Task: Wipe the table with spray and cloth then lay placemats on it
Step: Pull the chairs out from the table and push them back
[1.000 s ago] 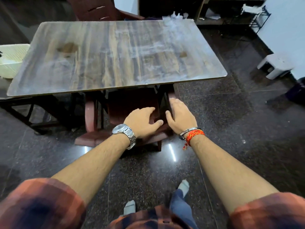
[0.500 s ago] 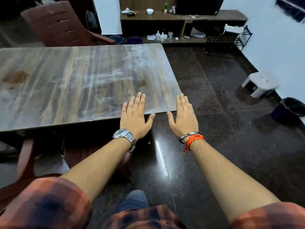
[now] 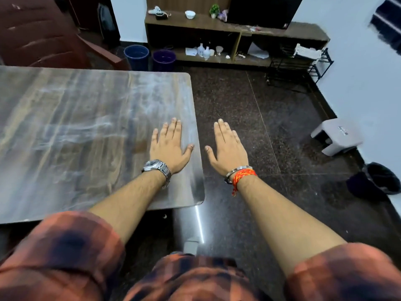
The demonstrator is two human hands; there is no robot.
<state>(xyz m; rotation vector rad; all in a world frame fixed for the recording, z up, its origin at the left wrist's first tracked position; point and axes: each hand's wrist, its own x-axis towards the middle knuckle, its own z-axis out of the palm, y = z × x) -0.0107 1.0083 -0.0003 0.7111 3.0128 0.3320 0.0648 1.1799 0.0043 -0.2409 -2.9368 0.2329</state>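
A person holds both hands flat and empty, fingers straight and close together: the left hand [image 3: 168, 146] over the right end of the table [image 3: 76, 127], the right hand [image 3: 227, 151] past its edge above the dark floor [image 3: 271, 127]. Pale streaks on the table suggest wiping is done or under way, but no spray, cloth or placemat is in view, so laying appears yet to come. A shelf unit [image 3: 238, 29], two buckets [image 3: 136, 56] and a white stool [image 3: 336, 135] line the room.
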